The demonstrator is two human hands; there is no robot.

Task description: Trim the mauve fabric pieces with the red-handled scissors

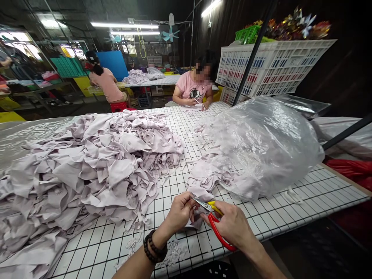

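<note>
In the head view my right hand (232,223) grips a pair of scissors (215,228) with one red and one yellow handle. Their blades point left, reaching my left hand (180,211), whose fingers are pinched on a pale lilac fabric piece (195,221). Part of that piece hangs below the fingers; the exact spot between blade tips and cloth is hidden. A dark beaded bracelet (155,248) circles my left wrist. Small fabric scraps (174,252) lie on the table by the left forearm. Just beyond my hands sits a smaller heap of lilac cloth (207,174).
A large pile of lilac fabric pieces (116,162) covers the left of the grid-patterned table (174,186). A clear plastic bag (267,143) with cloth bulges at right. Across the table a person (196,87) handles cloth. White crates (270,69) stand behind a dark pole (252,54).
</note>
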